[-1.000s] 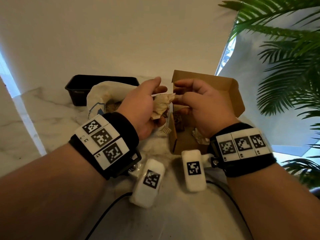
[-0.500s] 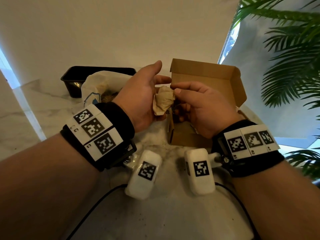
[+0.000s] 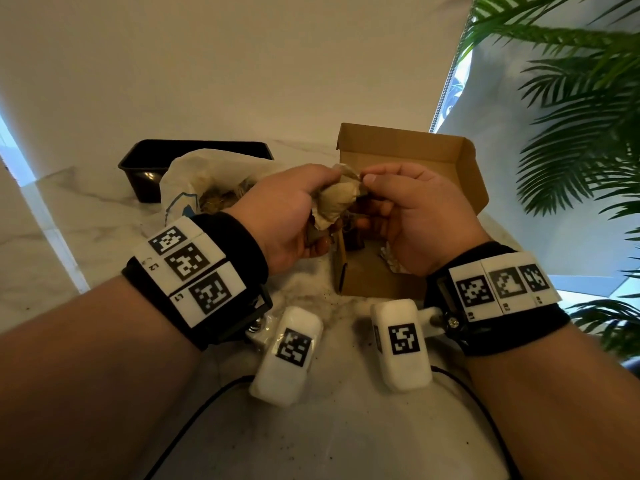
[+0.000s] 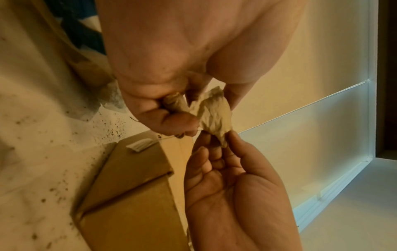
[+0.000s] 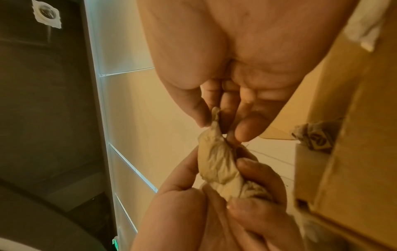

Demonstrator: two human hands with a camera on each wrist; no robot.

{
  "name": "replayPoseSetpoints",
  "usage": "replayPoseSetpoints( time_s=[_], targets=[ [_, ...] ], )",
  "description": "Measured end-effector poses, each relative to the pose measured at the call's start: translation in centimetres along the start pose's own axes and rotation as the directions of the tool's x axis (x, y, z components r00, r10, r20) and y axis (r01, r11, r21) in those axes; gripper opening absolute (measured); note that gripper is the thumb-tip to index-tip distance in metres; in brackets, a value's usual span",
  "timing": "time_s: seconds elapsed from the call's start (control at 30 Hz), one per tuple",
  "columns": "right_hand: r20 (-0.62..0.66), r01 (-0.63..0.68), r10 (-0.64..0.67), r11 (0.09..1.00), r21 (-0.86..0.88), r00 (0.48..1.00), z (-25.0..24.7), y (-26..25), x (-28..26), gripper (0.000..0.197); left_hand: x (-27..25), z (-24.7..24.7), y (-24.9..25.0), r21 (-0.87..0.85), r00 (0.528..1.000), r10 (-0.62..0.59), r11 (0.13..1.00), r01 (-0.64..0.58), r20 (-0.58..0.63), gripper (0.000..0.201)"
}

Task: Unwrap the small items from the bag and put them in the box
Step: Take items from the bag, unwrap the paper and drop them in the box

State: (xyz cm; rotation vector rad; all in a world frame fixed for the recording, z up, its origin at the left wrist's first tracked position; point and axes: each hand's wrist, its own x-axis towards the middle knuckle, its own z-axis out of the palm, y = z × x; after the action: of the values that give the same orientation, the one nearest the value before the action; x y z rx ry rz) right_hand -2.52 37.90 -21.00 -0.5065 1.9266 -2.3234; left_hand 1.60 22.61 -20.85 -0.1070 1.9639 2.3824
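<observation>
Marble-patterned and dusted with dark crumbs, the desk [image 3: 346,427] carries everything within easy reach. Nearest, two hands meet just above the near edge of the one cardboard box [image 3: 408,147], probably so whatever comes free can drop straight in. The left hand [image 3: 280,220] grips the body of one crumpled paper packet [image 3: 337,202], steadying it, while the right hand [image 3: 408,216] pinches its twisted tip between thumb and fingertips to pull it open. Inside the box lie a few small things, too hidden to count. Further left, one white bag [image 3: 187,181] sags open beside the hands for the next pick; behind it sits one black tray [image 3: 194,148].
</observation>
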Motion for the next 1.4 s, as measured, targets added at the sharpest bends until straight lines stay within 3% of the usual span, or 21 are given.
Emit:
replayPoseSetpoints(
  time_s=[0.2, 0.5, 0.6, 0.7, 0.83, 1.03, 1.23, 1.4],
  targets=[
    [0.007, -0.028, 0.028, 1.000, -0.004, 1.000, 0.2, 0.2, 0.0, 0.007, 0.1, 0.0, 0.0, 0.059, 0.999, 0.036, 0.998, -0.035, -0.015, 0.016],
    [-0.074, -0.013, 0.013, 1.000, 0.005, 0.997, -0.2, 0.3, 0.3, 0.013, -0.2, 0.2, 0.2, -0.018, 0.993, -0.011, 1.000, 0.013, 0.115, 0.024],
    [-0.152, 0.004, 0.004, 0.999, 0.053, 0.988, -0.4, 0.0, 0.4, 0.015, -0.4, 0.3, 0.4, -0.032, 0.997, -0.029, 0.999, 0.031, 0.075, 0.019],
    [-0.228, 0.024, 0.001, 0.994, 0.107, 0.974, -0.5, -0.2, 0.5, 0.015, -0.4, 0.2, 0.5, -0.073, 0.999, -0.030, 0.997, 0.031, 0.013, 0.028],
    [-0.257, 0.056, -0.018, 0.989, 0.140, 0.966, -0.7, -0.2, 0.6, 0.013, -0.4, 0.0, 0.7, -0.129, 0.999, -0.040, 0.991, 0.036, -0.031, 0.028],
    [-0.122, 0.043, -0.017, 0.978, 0.206, 0.992, -0.6, -0.3, 0.5, 0.014, -0.1, -0.1, 0.7, -0.115, 0.992, -0.041, 0.993, 0.027, -0.122, 0.021],
    [0.021, 0.072, -0.078, 0.977, 0.200, 0.997, -0.2, -0.1, 0.2, 0.022, -0.5, -0.1, 0.9, -0.082, 0.999, -0.053, 0.995, 0.053, 0.012, 0.029],
    [0.046, 0.061, -0.072, 0.976, 0.208, 0.996, -0.2, -0.1, 0.2, 0.023, -0.6, 0.1, 0.8, -0.048, 1.000, -0.005, 0.999, 0.004, -0.027, 0.022]
  ],
)
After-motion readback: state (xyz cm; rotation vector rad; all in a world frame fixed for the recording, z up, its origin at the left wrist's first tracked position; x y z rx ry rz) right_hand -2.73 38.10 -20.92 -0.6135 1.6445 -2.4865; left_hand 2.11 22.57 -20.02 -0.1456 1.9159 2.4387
